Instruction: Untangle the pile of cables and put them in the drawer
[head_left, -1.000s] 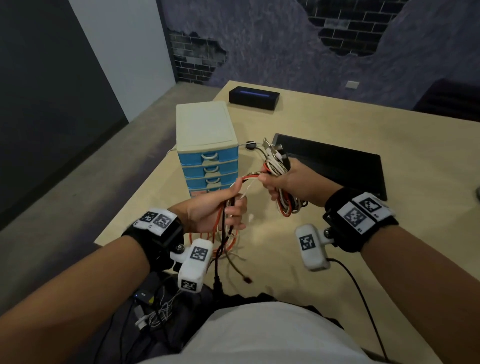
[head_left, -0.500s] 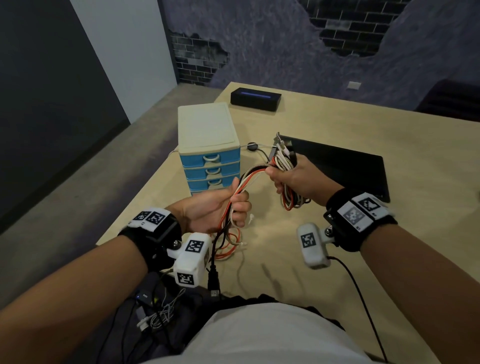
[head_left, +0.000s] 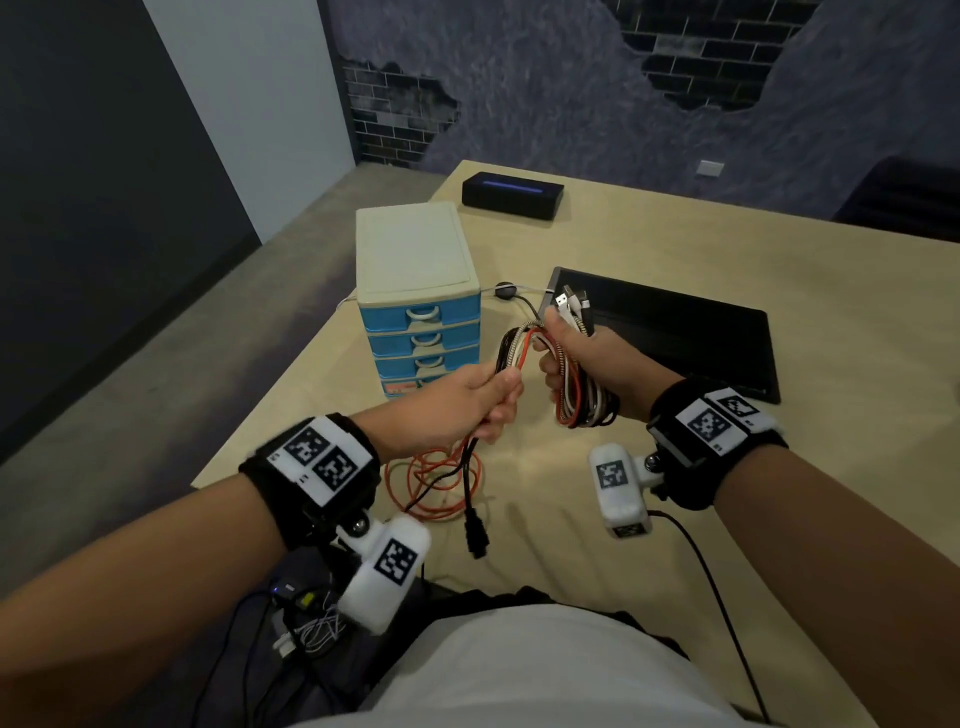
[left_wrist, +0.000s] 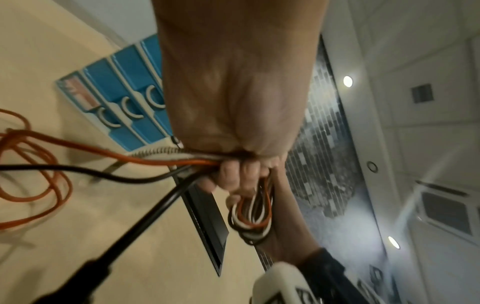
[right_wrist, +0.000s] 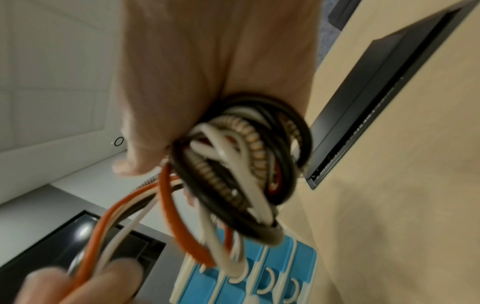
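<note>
Your right hand (head_left: 587, 358) is clenched around a coiled bundle of black, white, orange and braided cables (head_left: 582, 400), held above the pale wooden table (head_left: 675, 467). Your left hand (head_left: 467, 400) grips the loose strands running from it; orange loops (head_left: 431, 483) trail on the table, near the closed cream-and-blue plastic drawer unit (head_left: 415, 291).

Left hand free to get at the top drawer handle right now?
Probably not. The left hand grips several cable strands, so its fingers are occupied. The path to the top drawer handle looks unobstructed; it would need to let go first.
</note>
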